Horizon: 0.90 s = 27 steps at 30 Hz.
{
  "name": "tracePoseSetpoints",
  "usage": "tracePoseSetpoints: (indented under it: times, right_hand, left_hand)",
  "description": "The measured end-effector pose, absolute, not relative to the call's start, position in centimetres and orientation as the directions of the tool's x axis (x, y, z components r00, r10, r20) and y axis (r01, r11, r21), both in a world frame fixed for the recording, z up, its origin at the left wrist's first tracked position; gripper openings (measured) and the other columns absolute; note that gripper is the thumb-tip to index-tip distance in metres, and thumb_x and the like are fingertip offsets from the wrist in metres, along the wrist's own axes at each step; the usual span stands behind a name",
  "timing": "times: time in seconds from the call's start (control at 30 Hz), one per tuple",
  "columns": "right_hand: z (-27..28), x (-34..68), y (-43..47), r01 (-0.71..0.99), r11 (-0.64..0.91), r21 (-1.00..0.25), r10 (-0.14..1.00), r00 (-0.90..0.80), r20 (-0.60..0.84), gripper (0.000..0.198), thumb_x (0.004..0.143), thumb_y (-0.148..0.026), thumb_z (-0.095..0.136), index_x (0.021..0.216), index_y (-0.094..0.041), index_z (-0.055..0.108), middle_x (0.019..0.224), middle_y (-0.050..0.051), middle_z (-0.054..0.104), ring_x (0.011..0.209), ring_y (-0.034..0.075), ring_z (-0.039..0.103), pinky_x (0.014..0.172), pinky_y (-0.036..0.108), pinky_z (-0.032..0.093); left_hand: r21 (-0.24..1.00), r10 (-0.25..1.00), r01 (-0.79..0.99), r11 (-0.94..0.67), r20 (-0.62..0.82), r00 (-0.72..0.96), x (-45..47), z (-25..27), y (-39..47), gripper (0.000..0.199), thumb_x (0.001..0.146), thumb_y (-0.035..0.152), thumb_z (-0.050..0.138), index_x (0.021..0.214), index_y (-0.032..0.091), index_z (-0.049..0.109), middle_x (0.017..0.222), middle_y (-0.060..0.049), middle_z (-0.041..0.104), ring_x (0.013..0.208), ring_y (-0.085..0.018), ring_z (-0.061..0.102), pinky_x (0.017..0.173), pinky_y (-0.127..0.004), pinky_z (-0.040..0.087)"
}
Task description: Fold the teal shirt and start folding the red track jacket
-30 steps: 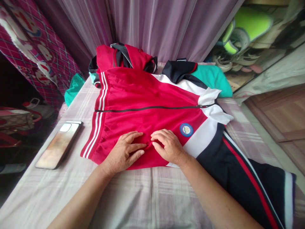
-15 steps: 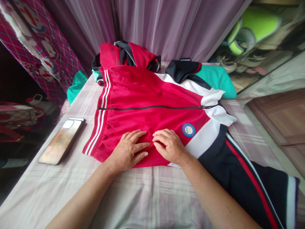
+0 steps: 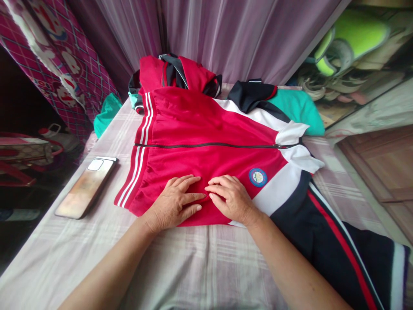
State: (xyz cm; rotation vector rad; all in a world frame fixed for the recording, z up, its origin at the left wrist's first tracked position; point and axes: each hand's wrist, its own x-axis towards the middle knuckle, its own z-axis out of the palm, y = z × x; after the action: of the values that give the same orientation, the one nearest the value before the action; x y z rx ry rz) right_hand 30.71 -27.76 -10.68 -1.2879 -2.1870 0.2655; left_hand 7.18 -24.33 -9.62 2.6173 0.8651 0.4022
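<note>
A red, white and navy track jacket (image 3: pixel 193 125) lies front side up, its dark zipper closed along the middle. Its striped hem is at the left and its white collar at the right. On the lower red half rests my left hand (image 3: pixel 177 199), palm down with the fingers spread. My right hand (image 3: pixel 229 196) touches the same cloth, fingers bent and apart, left of the round badge (image 3: pixel 257 177). The fingertips of both hands nearly meet over a small crease. One navy sleeve (image 3: pixel 325 232) stretches toward the lower right.
A phone (image 3: pixel 85 187) lies face down at the left on the checked cloth (image 3: pixel 97 249). Behind the jacket are a bunched red garment (image 3: pixel 180 75) and a teal and navy one (image 3: pixel 297 107). A purple curtain (image 3: pixel 226 38) hangs at the back; shoes (image 3: pixel 348 84) sit at the right.
The view has shifted slightly, so the jacket and phone appear a little further right. Both hands keep nearly the same place on the jacket.
</note>
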Motion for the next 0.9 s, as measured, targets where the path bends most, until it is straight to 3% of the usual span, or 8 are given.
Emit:
tracePoseSetpoints:
  times: [0.17,0.33,0.57,0.9]
  right_hand:
    - [-10.5,31.0,-28.3,0.726,0.546,-0.418,0.822,-0.366,0.437,0.024,0.094,-0.02,0.056,0.107,-0.024,0.075,0.108,0.007,0.074,0.098,0.022,0.064,0.086,0.04,0.049]
    - [-10.8,31.2,-28.9,0.735,0.555,-0.39,0.817,-0.395,0.42,0.022,0.094,-0.022,0.058,0.106,-0.025,0.076,0.112,0.007,0.074,0.1,0.023,0.063,0.089,0.042,0.049]
    - [-10.9,31.1,-29.1,0.76,0.557,-0.335,0.82,-0.439,0.367,0.027,0.094,-0.024,0.06,0.117,-0.025,0.073,0.119,0.009,0.07,0.106,0.025,0.061,0.088,0.043,0.049]
    - [-10.6,30.8,-29.6,0.782,0.576,-0.24,0.8,-0.478,0.363,0.031,0.091,-0.023,0.064,0.122,-0.024,0.072,0.121,0.011,0.069,0.108,0.027,0.06,0.09,0.045,0.049]
  left_hand:
    - [0.38,0.699,0.609,-0.696,0.168,0.695,6.0,-9.6,-23.7,0.036,0.099,0.041,0.052,0.128,0.028,0.069,0.138,-0.009,0.066,0.134,-0.03,0.053,0.11,-0.055,0.042]
    - [0.309,0.7,0.645,-0.699,0.112,0.705,4.6,-10.3,-23.5,0.04,0.1,0.04,0.05,0.138,0.033,0.061,0.151,-0.006,0.055,0.143,-0.029,0.044,0.117,-0.057,0.036]
    - [0.256,0.69,0.65,-0.715,0.11,0.716,3.7,-10.8,-23.4,0.056,0.095,0.048,0.058,0.149,0.037,0.048,0.16,-0.008,0.042,0.147,-0.033,0.037,0.118,-0.061,0.03]
    - [0.246,0.674,0.636,-0.731,0.116,0.73,3.4,-11.0,-23.1,0.055,0.097,0.055,0.05,0.149,0.037,0.047,0.16,-0.008,0.042,0.148,-0.033,0.036,0.117,-0.061,0.03]
